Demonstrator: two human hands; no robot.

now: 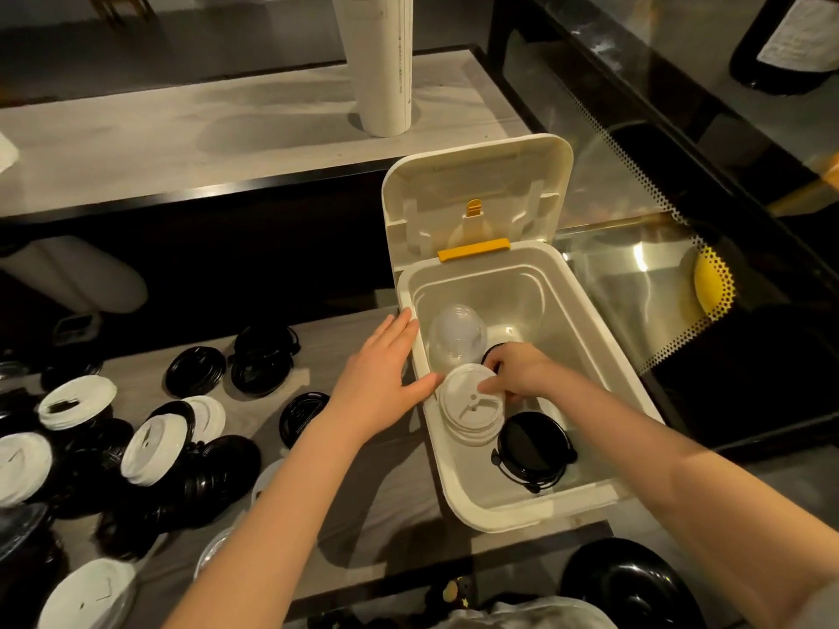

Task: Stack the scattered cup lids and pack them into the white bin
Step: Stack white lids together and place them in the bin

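The white bin (585, 329) stands open on the counter, its hinged lid (476, 188) upright behind it. Inside lie a stack of clear dome lids (456, 338), a stack of white lids (470, 413) and a stack of black lids (533, 449). My right hand (515, 372) is inside the bin and grips the top of the white stack. My left hand (379, 379) rests with straight fingers on the bin's left rim, thumb touching the white stack. Several black and white lids (154, 447) lie scattered on the counter at the left.
A tall stack of white paper cups (379, 61) stands on the upper shelf. A black dish (631, 583) sits at the bottom right. A glass display case (635, 274) borders the bin on the right. More black lids (261, 360) lie by the shelf edge.
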